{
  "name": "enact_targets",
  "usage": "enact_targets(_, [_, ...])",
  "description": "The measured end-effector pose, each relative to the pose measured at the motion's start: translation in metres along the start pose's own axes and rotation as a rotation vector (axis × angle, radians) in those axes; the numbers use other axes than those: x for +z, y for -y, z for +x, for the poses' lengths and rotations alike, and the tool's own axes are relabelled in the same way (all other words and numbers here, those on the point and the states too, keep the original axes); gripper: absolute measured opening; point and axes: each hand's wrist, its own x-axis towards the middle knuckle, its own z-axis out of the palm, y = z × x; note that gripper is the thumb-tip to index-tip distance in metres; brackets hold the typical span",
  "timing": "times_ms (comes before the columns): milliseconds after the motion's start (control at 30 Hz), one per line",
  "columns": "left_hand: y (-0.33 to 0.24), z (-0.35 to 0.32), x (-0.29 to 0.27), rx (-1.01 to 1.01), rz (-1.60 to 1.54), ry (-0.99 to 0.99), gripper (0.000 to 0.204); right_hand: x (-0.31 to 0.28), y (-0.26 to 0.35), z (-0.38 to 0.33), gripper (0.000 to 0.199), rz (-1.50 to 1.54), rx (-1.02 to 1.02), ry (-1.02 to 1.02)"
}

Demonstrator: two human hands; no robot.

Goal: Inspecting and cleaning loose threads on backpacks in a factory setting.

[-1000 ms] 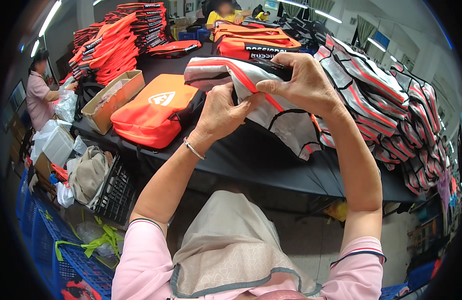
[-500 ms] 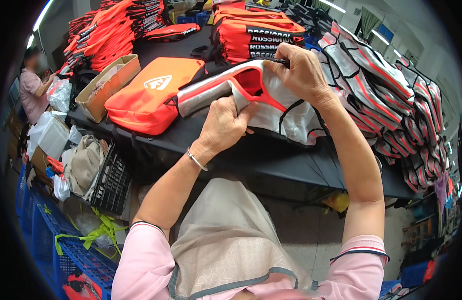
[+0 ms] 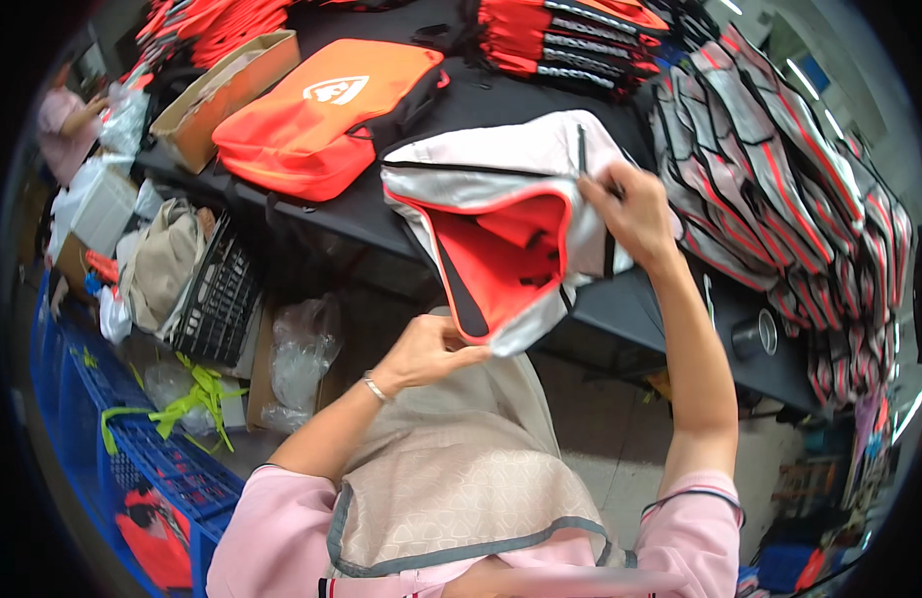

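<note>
A light grey bag (image 3: 481, 151) with an orange-red inside and dark trim gapes wide between my two hands. Its mouth faces me, overhanging the table's near edge. My left hand (image 3: 423, 354) pinches the lower corner of the bag's rim between thumb and fingers. My right hand (image 3: 632, 214) is closed on the bag's right side, by the rim. To the left of it, a finished-looking orange backpack (image 3: 326, 120) with a white emblem lies flat on the dark table (image 3: 311, 224).
An open cardboard box (image 3: 222, 100) stands left of the backpack. Behind are stacked orange bags (image 3: 571, 40). Grey bags (image 3: 770, 179) pile high at the right, near a metal cup (image 3: 755, 334). Blue crates (image 3: 172, 488) and a black crate (image 3: 219, 304) stand lower left. Another person (image 3: 67, 125) is far left.
My hands have brought the grey bag nearer and spread its mouth, showing the orange-red inside. My left hand has dropped to the lower corner. The view has tilted down.
</note>
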Motion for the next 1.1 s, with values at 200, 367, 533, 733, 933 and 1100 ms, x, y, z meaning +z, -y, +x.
enact_targets(200, [-0.011, 0.034, -0.049, 0.486, 0.389, -0.529, 0.010, -0.023, 0.041, -0.044, 0.020, 0.364, 0.214, 0.670])
enact_targets(367, [0.025, 0.064, -0.054, 0.560, 0.779, -0.477, 0.017, 0.025, 0.080, -0.001, 0.027, 0.179, 0.087, 0.472])
enact_targets(533, [0.031, 0.054, -0.044, 0.583, 0.903, -0.362, 0.013, 0.144, 0.067, 0.009, 0.048, 0.054, -0.003, 0.264])
enact_targets(733, [0.036, 0.053, -0.058, 0.640, 1.025, -0.265, 0.020, 0.157, 0.091, 0.005, 0.044, -0.171, -0.053, 0.425])
enact_targets(933, [0.019, 0.057, -0.072, 0.255, 1.087, -0.051, 0.041, 0.157, 0.079, 0.013, 0.017, -0.150, -0.088, 0.327])
enact_targets(1100, [0.046, 0.061, -0.103, 0.144, 0.886, -0.512, 0.053, 0.029, 0.049, 0.044, 0.012, -0.019, -0.023, 0.146])
